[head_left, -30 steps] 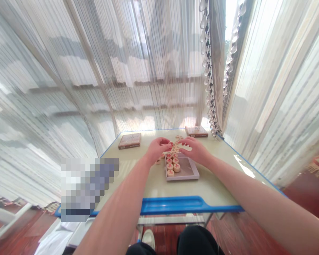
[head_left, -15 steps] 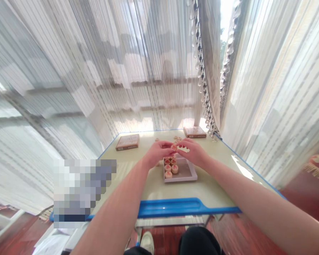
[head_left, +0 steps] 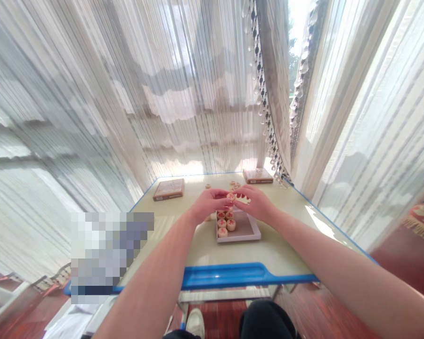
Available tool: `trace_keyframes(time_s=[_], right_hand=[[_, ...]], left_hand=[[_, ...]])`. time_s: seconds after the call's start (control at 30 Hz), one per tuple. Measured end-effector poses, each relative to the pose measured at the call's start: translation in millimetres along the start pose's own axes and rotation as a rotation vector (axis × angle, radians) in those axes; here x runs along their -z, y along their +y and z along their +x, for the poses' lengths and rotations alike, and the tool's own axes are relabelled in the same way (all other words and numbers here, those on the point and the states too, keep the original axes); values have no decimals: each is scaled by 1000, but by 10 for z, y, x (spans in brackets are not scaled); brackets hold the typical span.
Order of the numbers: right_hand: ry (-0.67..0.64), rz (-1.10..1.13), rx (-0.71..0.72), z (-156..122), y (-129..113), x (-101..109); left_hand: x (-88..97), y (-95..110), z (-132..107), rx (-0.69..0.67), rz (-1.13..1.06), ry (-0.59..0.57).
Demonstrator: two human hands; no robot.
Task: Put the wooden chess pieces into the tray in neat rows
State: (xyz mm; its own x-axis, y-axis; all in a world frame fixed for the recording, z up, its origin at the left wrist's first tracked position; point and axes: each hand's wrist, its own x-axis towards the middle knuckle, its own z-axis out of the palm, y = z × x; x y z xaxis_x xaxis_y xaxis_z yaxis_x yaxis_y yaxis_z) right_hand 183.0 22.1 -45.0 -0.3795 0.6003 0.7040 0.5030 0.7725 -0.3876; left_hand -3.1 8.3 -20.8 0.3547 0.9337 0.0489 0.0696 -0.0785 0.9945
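Note:
Above the far part of a shallow white box (head_left: 257, 230), a round pale wooden Chinese chess piece (head_left: 231, 197) with a red character is held up. My left hand (head_left: 211, 203) closes on it from the left, thumb below and fingers above. From the right, the curled fingers of my right hand (head_left: 251, 201) meet the same piece at their tips. Along the box's left side sit several pieces with red characters, among them a front one (head_left: 222, 232) and one in the second column (head_left: 231, 224). My hands hide the far end of the box.
Loose pieces (head_left: 235, 184) lie beyond my hands, and a single piece (head_left: 208, 186) is farther left. Flat patterned boxes rest at the table's back left (head_left: 168, 189) and back right (head_left: 257, 175). The table (head_left: 286, 259) has a blue edge; curtains (head_left: 205, 141) hang behind it.
Hardly anything differs. Both hands keep the piece over the box, its face turned slightly, and the whole view has shifted a little.

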Motion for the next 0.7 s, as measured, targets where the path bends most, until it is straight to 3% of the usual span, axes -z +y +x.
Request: trace_keyframes(time_s=[0.23,0.57,0.63,0.7], right_hand=[[13,-13,0,-14,9,15],[-31,-12,-31,5,-33,28],[-45,-25,-31,10,-42,69],[-96,-51,-49,13,-48,129]], left_hand=[[-25,18,-3,43,53,21],[-31,1,-4,-13,93,8],[-14,-4,8,-17,147,44],[32,-35,34,-52,268,157]])
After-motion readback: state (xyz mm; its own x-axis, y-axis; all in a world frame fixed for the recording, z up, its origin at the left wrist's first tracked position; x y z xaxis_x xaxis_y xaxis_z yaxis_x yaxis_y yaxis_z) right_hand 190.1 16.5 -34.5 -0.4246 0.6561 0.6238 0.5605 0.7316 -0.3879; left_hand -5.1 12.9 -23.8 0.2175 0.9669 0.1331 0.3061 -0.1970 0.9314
